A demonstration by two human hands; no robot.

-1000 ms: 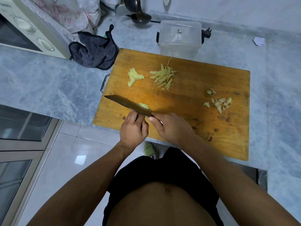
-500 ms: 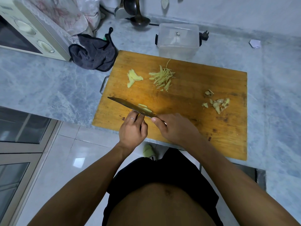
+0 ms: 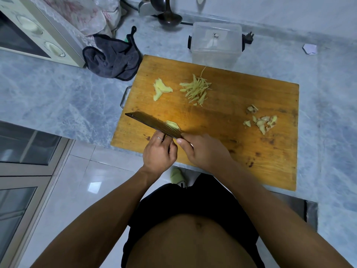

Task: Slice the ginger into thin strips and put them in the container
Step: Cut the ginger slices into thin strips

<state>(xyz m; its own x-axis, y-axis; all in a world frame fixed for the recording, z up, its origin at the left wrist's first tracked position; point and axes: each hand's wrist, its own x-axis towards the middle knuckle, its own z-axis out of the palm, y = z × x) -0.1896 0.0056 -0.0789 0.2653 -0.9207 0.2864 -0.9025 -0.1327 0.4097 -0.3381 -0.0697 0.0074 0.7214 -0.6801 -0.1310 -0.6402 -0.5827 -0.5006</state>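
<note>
Head view: my right hand (image 3: pixel 204 151) grips the cleaver (image 3: pixel 154 125) by its handle, blade slanting left over the cutting board (image 3: pixel 222 120). My left hand (image 3: pixel 159 153), fingers curled, presses the ginger piece (image 3: pixel 172 124) just behind the blade. Ginger strips (image 3: pixel 196 89) lie far on the board, slices (image 3: pixel 160 89) to their left, peel scraps (image 3: pixel 260 121) right. The clear container (image 3: pixel 216 44) stands on the surface beyond.

My worn, stained wooden cutting board (image 3: pixel 241 144) lies on polished grey marble counter (image 3: pixel 58 97), beside clear plastic container (image 3: pixel 216 43) and soft dark cloth (image 3: pixel 114 59).
</note>
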